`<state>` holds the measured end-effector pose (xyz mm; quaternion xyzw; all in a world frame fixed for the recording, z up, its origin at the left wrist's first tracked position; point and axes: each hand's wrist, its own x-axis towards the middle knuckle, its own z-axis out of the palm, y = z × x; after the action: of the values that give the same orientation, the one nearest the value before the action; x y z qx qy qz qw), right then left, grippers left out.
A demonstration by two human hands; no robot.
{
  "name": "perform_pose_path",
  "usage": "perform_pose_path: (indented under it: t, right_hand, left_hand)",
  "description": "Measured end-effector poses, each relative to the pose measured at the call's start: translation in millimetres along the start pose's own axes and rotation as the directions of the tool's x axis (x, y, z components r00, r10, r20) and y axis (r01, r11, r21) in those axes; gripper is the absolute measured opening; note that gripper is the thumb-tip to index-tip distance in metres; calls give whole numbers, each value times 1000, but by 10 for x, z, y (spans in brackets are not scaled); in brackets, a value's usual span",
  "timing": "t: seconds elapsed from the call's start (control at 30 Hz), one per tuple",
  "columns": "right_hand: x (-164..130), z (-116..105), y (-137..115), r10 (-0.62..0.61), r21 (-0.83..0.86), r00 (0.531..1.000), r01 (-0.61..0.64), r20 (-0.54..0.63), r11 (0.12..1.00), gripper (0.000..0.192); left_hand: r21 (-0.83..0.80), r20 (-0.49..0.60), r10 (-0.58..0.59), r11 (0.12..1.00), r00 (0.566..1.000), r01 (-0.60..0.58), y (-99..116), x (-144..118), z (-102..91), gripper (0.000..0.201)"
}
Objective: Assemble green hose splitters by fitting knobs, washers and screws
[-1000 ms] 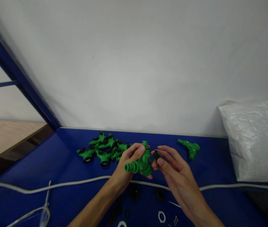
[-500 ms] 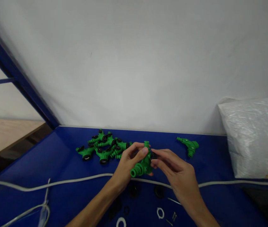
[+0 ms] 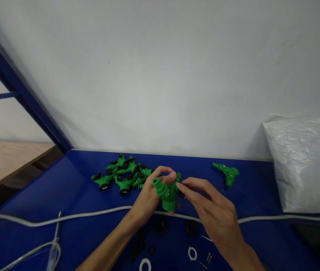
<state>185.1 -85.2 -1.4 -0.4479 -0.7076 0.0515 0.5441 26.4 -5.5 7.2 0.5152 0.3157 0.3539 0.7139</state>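
The left hand [image 3: 148, 194] grips a green fitting [image 3: 167, 192] above the blue tabletop [image 3: 72, 188], fingers curled over its top and thumb behind, so the back of the fitting is hidden. One ribbed spout points up and left; the wider threaded end faces down. The right hand [image 3: 214, 214] meets the fitting from the right, with its fingertips [image 3: 180, 186] pressed to the fitting's side. Something small and dark sits just at that contact point, but it is almost wholly covered by the fingers and cannot be made out; whether the right hand pinches it or only touches the fitting cannot be told.

Behind the left hand lies a pile of fittings [image 3: 122, 176], green with black parts, partly hidden by the knuckles. A single fitting [image 3: 227, 174] lies apart to the right. A white cord [image 3: 64, 218] runs across the tabletop and passes under both forearms. Near the lower edge lie dark rings [image 3: 190, 227], white rings [image 3: 192, 253] and small metal pieces [image 3: 208, 258], dim and some cut off by the frame. A loop of clear wire [image 3: 53, 252] is blurred at the lower left. A white plastic bag [image 3: 306, 162] sits at the right, cut off by the edge.
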Motion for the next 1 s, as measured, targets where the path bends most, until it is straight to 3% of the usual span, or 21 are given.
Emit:
perform_pose_path:
  t: [0.23,0.4,0.5,0.6,0.73,0.8,0.87,1.0]
  right_hand:
    - [-48,-94,108,-116,-51,983,124,145,991,55]
    - [-15,-19,72,-135,-38,988,139,77,990,39]
    - [-5,72,24,-61,15,998,61,-17,998,28]
    - [-4,128,14,91,49,991,-87,-100,995,23]
    - [23,118,49,341,177,926,-313,-161,933,9]
    - [43,94,67,446,266,879,-395,-168,879,6]
    - [57,73,78,496,343,854,-423,-159,839,6]
    - [56,52,76,438,380,888,-360,-139,852,5]
  left_hand:
    - [67,59,-143,988,988,139,56,-3,-24,44]
    - [83,25,-149,986,989,146,0,1,-60,41]
    - [85,23,-112,990,993,110,-26,0,-64,37]
    - [17,44,-87,996,995,87,-34,-3,-61,40]
    - [-77,220,-53,994,974,72,29,-14,-64,31]
    - [-8,302,-41,999,952,45,88,-25,-58,18]
    - [103,301,-32,995,953,1,136,-39,-43,16]
    - [311,174,-4,949,985,-51,145,-49,-17,41]
